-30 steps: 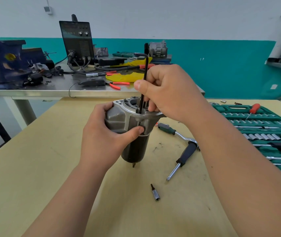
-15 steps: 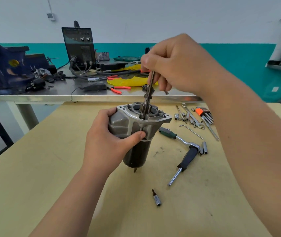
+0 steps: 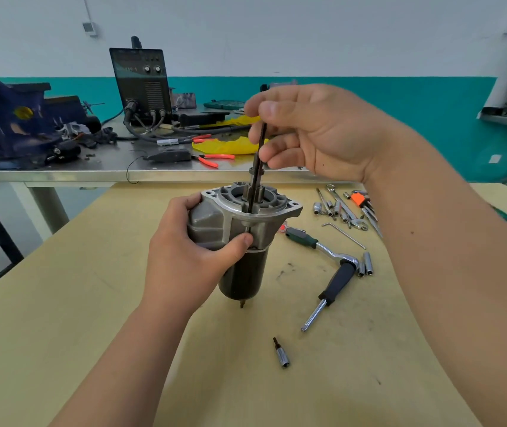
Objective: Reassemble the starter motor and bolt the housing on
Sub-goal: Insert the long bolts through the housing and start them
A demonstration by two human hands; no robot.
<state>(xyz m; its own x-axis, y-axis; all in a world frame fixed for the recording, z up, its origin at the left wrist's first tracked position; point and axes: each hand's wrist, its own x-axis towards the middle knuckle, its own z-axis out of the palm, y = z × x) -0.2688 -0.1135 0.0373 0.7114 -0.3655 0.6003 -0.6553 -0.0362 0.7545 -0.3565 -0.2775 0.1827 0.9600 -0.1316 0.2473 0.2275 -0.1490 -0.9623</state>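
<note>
Table (image 3: pixel 91 303): yellow top, fills lower frame; steel bench (image 3: pixel 61 174) behind it, upper left.
Starter motor (image 3: pixel 243 278): ctr frame, standing upright on table, dark body down, grey housing (image 3: pixel 212 223) seated on top.
R hand (image 3: pixel 316 134): upper ctr-right, well above housing. Thumb + fingertips pinch upper part of hex key (image 3: pixel 260 143); other fingers loose, palm partly toward cam.
L hand (image 3: pixel 190 260): ctr-left, wrapped round side of housing, thumb across front just below flange. Firm hold, steadies motor.
Driver (image 3: pixel 337 282): black handle, lying right of motor, untouched. Loose sockets + spanners (image 3: pixel 338 208) further right, mid frame.
Hex key: thin, dark, near vertical. Runs down past flange edge and ends at front of housing just above L thumb; what it seats in is too small to tell.
Bit socket (image 3: pixel 282 354): lone, lower ctr, apart from motor.
Change: 1 s back R hand was low, against top of housing. 0.5 s back it had risen. Now it's highest, w/ a lighter grip. L hand + motor in same spot.
Meaning: prob. a regrip up the key to spin a bolt quickly w/ fingers, so bolt likely still loose. Housing bolting under way, not finished; final tightening likely still to come.
</note>
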